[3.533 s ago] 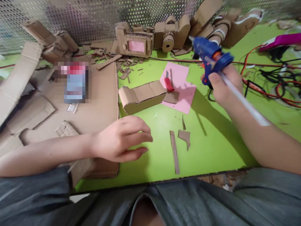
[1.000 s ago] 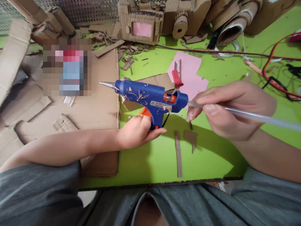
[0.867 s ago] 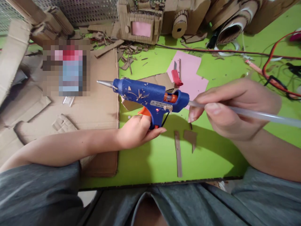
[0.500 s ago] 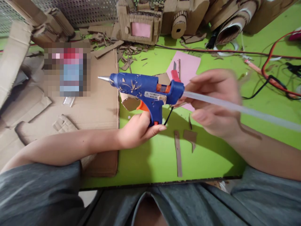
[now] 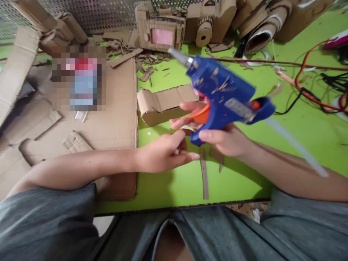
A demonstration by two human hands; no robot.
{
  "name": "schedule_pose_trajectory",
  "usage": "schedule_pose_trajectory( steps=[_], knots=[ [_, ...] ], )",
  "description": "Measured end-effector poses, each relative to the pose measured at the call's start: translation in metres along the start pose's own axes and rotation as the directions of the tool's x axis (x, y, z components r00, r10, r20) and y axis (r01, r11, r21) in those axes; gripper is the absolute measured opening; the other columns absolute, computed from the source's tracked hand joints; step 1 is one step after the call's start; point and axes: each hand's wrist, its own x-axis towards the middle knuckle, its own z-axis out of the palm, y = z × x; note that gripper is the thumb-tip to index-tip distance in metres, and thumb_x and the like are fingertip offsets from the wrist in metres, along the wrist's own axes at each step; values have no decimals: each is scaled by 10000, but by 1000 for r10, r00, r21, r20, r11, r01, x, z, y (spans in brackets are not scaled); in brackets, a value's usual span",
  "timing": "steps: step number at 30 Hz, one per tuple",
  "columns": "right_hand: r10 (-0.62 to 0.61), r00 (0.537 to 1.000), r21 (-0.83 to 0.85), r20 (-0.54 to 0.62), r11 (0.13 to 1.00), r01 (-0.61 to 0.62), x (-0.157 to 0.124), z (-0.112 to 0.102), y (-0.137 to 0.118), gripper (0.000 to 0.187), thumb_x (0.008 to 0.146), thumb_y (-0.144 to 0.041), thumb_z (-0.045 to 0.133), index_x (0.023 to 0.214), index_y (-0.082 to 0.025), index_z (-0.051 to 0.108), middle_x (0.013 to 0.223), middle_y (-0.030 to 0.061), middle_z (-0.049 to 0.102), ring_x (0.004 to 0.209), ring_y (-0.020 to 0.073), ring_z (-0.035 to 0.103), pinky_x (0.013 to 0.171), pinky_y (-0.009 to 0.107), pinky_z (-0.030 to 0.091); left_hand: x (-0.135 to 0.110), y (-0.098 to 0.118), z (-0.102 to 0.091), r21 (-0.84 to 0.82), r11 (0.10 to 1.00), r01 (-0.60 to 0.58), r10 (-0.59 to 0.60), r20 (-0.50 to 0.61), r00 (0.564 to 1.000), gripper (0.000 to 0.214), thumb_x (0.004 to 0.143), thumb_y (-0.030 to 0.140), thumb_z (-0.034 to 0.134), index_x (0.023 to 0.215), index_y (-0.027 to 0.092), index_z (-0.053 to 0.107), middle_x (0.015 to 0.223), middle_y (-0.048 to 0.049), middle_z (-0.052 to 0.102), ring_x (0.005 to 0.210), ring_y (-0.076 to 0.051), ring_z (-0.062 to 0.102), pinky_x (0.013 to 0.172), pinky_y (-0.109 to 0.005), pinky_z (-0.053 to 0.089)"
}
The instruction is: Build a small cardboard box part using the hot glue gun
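My right hand (image 5: pixel 228 141) holds a blue hot glue gun (image 5: pixel 225 90) by its handle, the thumb on the near side and the fingers reaching past the orange trigger (image 5: pixel 201 114). The metal nozzle (image 5: pixel 181 57) points up and to the left. From the gun's back a translucent glue stick (image 5: pixel 299 145) slants down over my right forearm. My left hand (image 5: pixel 160 152) is just below the handle, fingers loosely curled and thumb apart; I see nothing held in it. A curved cardboard piece (image 5: pixel 170 99) lies behind the hands.
A large cardboard sheet (image 5: pixel 116 94) covers the left side of the green table (image 5: pixel 174 192). Cardboard cameras (image 5: pixel 163 36) stand at the back among scraps. A cardboard strip (image 5: pixel 204 177) lies near the front edge. Red and black cables (image 5: pixel 301 87) run on the right.
The glue gun has passed from my left hand to my right, moving right and tilting nozzle-up. My right hand has let go of the glue stick. The curved cardboard piece is now more exposed.
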Motion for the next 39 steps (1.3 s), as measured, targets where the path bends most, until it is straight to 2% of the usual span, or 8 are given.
schedule_pose_trajectory(
  steps=[6, 9, 11, 15, 19, 24, 36, 39],
  knots=[
    [3, 998, 128, -68, 992, 6, 4, -37, -17, 233, 868, -289, 921, 977, -266, 716, 726, -87, 654, 581, 125, 631, 532, 234, 562, -21, 23, -43, 412, 879, -239, 296, -81, 952, 174, 1195, 301, 634, 1110, 237, 772, 788, 35, 751, 588, -113, 618, 633, -279, 515],
    [110, 994, 103, -13, 989, -108, -7, -55, -22, 270, 895, -271, 916, 1068, -275, 709, 706, -109, 688, 465, 119, 594, 408, 219, 483, -24, 6, -70, 832, 487, -264, 688, -179, 703, 263, 1085, 492, 794, 1201, 257, 777, 1026, -69, 805, 928, -248, 746, 874, -421, 628],
    [183, 983, 73, 3, 980, -183, -18, -64, -21, 248, 919, -234, 888, 1091, -275, 714, 738, -100, 739, 444, 124, 617, 375, 212, 461, -21, -21, -85, 893, 421, -161, 731, -229, 643, 502, 1001, 634, 863, 1324, 265, 758, 1203, -128, 785, 1108, -314, 746, 1003, -526, 662],
    [286, 958, 25, 16, 958, -286, -33, -69, -11, 219, 932, -213, 862, 1022, -271, 671, 787, -75, 760, 508, 145, 698, 380, 214, 497, -6, -81, -103, 747, 662, -61, 455, -335, 825, 733, 805, 821, 961, 1294, 321, 740, 1537, -143, 672, 1480, -367, 652, 1235, -622, 660],
    [387, 922, -25, 14, 922, -386, -41, -64, 0, 246, 982, -311, 870, 1118, -255, 673, 781, -43, 730, 557, 160, 708, 394, 223, 482, 4, -104, -99, 649, 756, -86, 419, -378, 826, 750, 821, 868, 947, 1225, 276, 725, 1544, -165, 669, 1458, -342, 638, 1301, -653, 650],
    [494, 868, -84, -54, 864, -497, -50, -61, 5, 218, 1096, -408, 786, 1213, -239, 714, 816, -31, 702, 621, 127, 685, 483, 211, 496, -7, -83, -84, 704, 709, -43, 379, -330, 865, 598, 1022, 784, 802, 1238, 237, 695, 1484, -219, 679, 1442, -380, 694, 1260, -681, 663],
    [560, 805, -212, -197, 778, -592, -47, -49, -2, 293, 937, -479, 856, 1105, -290, 709, 684, -45, 669, 537, 171, 632, 473, 281, 486, -16, -76, -72, 809, 581, -87, 563, -322, 761, 407, 1049, 633, 777, 1198, 257, 728, 1306, -131, 778, 1262, -295, 748, 1122, -536, 643],
    [550, 809, -225, -209, 778, -587, -49, -47, 1, 283, 940, -493, 855, 1077, -306, 693, 680, -40, 677, 539, 189, 645, 469, 301, 496, -15, -76, -72, 777, 629, -32, 482, -357, 800, 482, 1049, 731, 723, 1098, 252, 731, 1248, -148, 771, 1257, -322, 746, 1110, -582, 645]
  ],
)
